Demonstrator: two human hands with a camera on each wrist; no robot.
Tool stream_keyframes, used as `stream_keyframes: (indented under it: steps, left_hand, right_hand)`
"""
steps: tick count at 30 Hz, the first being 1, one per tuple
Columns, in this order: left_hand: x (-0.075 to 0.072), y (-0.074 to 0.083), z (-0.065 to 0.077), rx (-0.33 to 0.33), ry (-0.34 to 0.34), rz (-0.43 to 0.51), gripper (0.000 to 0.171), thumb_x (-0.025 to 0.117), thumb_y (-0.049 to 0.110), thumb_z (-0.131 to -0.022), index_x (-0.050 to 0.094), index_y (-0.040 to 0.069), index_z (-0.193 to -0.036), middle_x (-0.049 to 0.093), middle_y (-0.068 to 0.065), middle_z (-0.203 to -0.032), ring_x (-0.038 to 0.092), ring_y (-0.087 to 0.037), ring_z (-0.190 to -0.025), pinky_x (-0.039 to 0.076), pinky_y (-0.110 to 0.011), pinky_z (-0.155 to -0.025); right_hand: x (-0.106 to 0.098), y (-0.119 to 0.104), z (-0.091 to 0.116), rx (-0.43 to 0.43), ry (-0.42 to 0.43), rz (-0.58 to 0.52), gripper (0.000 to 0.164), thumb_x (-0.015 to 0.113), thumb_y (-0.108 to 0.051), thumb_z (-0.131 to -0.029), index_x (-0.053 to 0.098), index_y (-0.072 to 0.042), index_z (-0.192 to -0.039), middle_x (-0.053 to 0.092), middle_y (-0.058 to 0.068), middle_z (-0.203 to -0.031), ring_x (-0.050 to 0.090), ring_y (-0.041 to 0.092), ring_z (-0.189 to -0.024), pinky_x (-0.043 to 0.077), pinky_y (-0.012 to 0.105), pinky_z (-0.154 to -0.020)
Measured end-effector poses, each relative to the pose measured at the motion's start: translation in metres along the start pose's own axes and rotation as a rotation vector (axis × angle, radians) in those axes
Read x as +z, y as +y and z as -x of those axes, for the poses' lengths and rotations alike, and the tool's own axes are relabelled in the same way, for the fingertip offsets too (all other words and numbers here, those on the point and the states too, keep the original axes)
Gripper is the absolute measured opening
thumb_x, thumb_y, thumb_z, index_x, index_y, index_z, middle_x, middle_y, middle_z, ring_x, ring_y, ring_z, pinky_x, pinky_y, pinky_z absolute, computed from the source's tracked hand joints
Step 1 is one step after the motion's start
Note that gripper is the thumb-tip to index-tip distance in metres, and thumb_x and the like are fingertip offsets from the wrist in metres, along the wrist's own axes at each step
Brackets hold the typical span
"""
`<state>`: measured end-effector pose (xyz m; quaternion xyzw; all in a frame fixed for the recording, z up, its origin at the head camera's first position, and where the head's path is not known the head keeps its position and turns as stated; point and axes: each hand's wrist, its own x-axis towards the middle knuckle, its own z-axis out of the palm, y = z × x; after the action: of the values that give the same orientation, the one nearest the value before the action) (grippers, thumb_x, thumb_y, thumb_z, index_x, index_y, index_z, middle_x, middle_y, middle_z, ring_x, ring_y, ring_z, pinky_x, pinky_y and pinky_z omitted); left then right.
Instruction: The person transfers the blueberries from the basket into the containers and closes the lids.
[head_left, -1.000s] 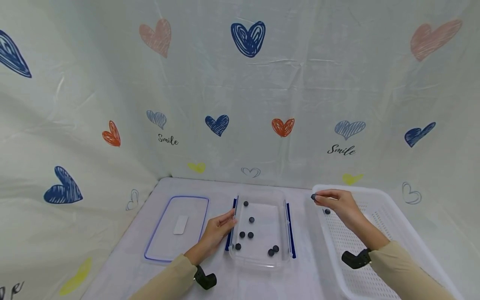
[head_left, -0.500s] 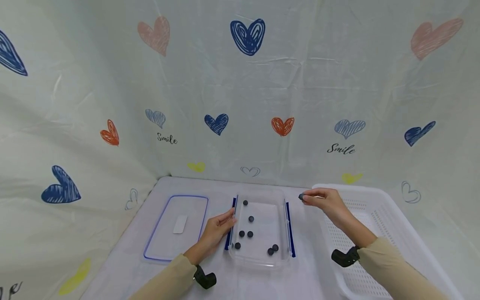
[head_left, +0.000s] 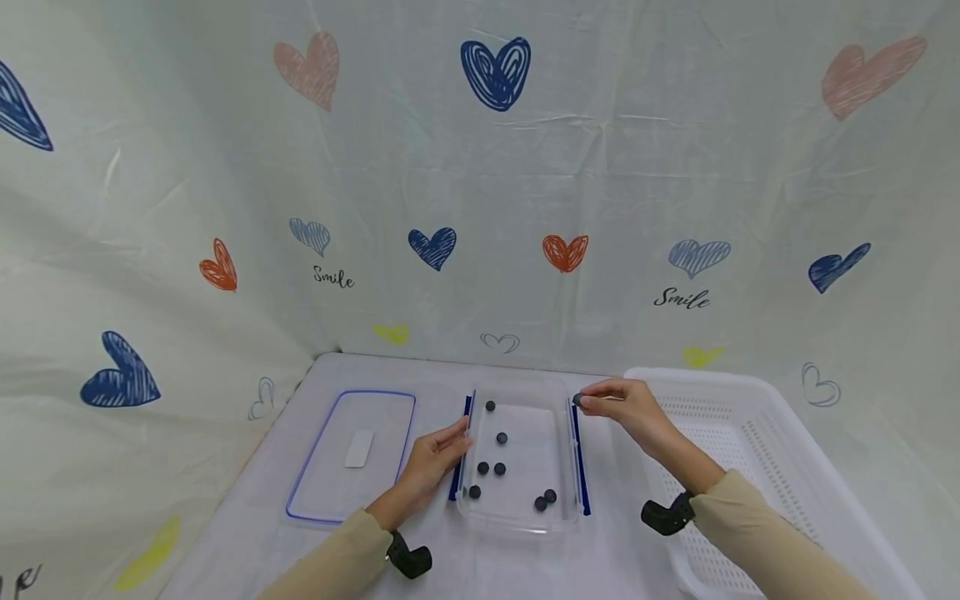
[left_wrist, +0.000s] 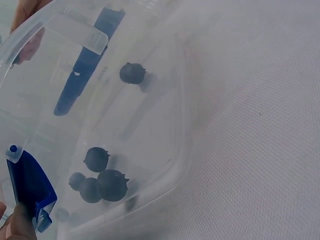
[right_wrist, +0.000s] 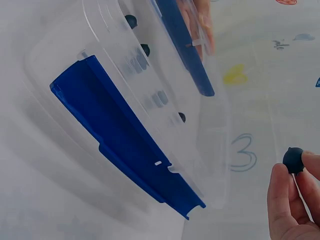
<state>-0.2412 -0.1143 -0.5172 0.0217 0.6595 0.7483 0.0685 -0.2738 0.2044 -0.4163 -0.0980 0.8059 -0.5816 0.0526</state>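
A clear plastic box (head_left: 525, 527) with blue side latches stands mid-table, several dark blueberries (head_left: 502, 438) lying in it. My left hand (head_left: 429, 468) holds the box at its left side, fingertips on the blue latch (left_wrist: 32, 182). At the box's far right corner, my right hand (head_left: 626, 408) pinches one blueberry (right_wrist: 293, 160) between thumb and fingers, at the top end of the right latch (right_wrist: 117, 130). Small crown points show on the berries in the left wrist view.
A clear lid (head_left: 322, 483) with a blue seal and a white label lies left of the box. To the right stands a white perforated basket (head_left: 757, 392), partly covered by the right forearm. A heart-printed sheet (head_left: 495, 183) hangs behind the table.
My right hand has moved left from over the basket to the box's right edge, carrying the blueberry. The left hand keeps its place on the box.
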Motion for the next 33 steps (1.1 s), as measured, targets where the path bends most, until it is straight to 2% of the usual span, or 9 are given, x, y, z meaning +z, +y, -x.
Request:
stream_keyframes:
  steps: [11,18,25,33]
  left_hand:
    - [0.0,0.002,0.001,0.006,-0.011,-0.001,0.058,0.068,0.024,-0.083,0.046,0.006,-0.134,0.041,-0.011,-0.139,0.039,-0.025,-0.127,0.042,-0.024,-0.093]
    - [0.001,0.002,0.001,-0.007,-0.004,0.014,0.058,0.069,0.023,-0.082,0.047,0.007,-0.134,0.042,-0.01,-0.139,0.04,-0.023,-0.126,0.043,-0.024,-0.093]
    - [0.001,0.003,0.002,0.006,-0.015,0.001,0.058,0.068,0.023,-0.084,0.046,0.007,-0.134,0.04,-0.01,-0.14,0.038,-0.024,-0.127,0.042,-0.024,-0.094]
    - [0.0,0.003,0.002,0.014,-0.021,-0.008,0.056,0.066,0.021,-0.085,0.045,0.005,-0.134,0.04,-0.013,-0.139,0.037,-0.027,-0.127,0.041,-0.025,-0.094]
  right_hand:
    - [0.016,0.002,-0.003,0.047,-0.024,-0.002,0.03,0.072,-0.019,-0.08,0.067,0.001,-0.102,0.068,0.011,-0.096,0.066,0.024,-0.088,0.047,0.044,-0.091]
    - [0.021,0.003,-0.002,0.05,-0.055,-0.037,0.031,0.073,-0.019,-0.08,0.067,0.001,-0.101,0.068,0.011,-0.094,0.065,0.029,-0.089,0.05,0.039,-0.087]
    - [0.024,0.004,-0.001,0.045,-0.075,-0.039,0.029,0.072,-0.018,-0.08,0.067,0.001,-0.101,0.068,0.013,-0.093,0.066,0.024,-0.086,0.051,0.037,-0.085]
    - [0.019,0.002,0.001,0.046,-0.038,0.0,0.027,0.071,-0.016,-0.081,0.067,0.001,-0.102,0.068,0.013,-0.096,0.066,0.024,-0.086,0.05,0.04,-0.088]
